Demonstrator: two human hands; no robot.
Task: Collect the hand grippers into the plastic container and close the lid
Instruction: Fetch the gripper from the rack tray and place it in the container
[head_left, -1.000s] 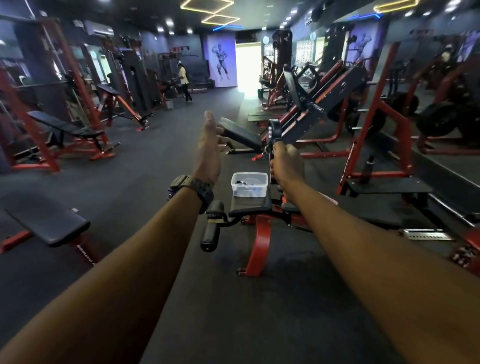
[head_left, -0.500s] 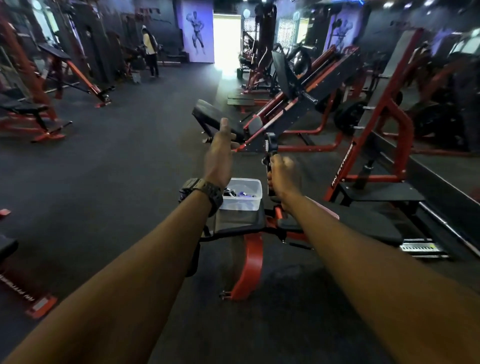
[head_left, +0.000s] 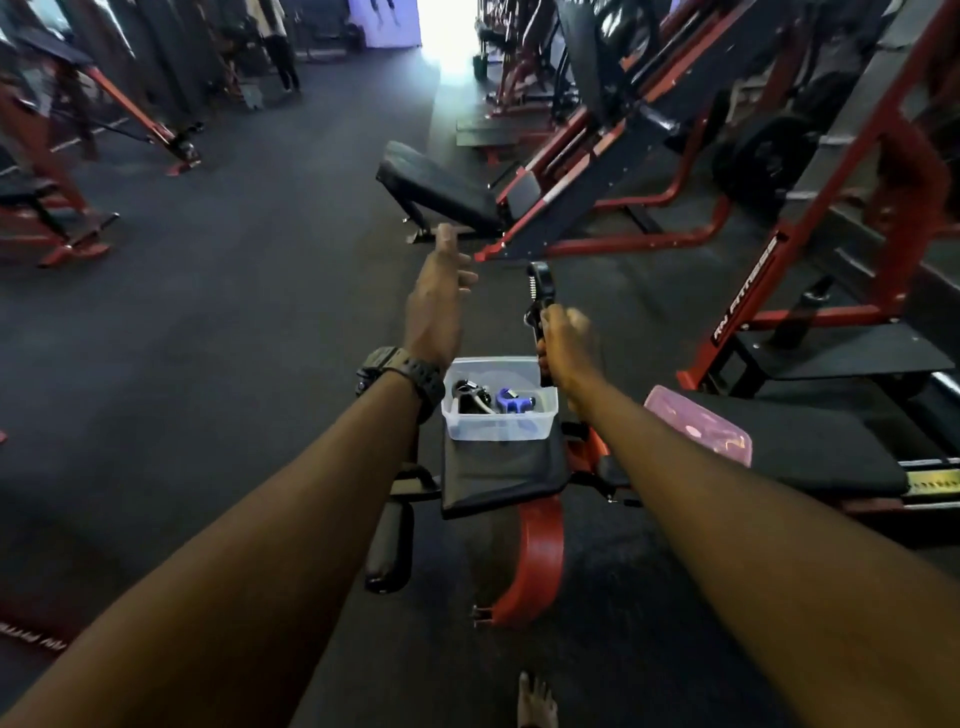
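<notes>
The right hand (head_left: 563, 338) is gripping a black hand gripper (head_left: 539, 296) above the open plastic container (head_left: 498, 423) sitting on the table (head_left: 501, 467); its lower handles are hidden behind the fingers; the left hand (head_left: 439, 306) is hovering with fingers relaxed, holding nothing; the container's contents are blurring together, dark and blue grippers; the pink lid (head_left: 698, 423) is lying beside it.

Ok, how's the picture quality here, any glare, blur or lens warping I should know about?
Head view: the bright doorway at the top is blown out white; wide-angle warping stretches both forearms toward the corners; the edges look soft and smeared; the plastic container and the hand gripper in the right hand stay fairly sharp.
</notes>
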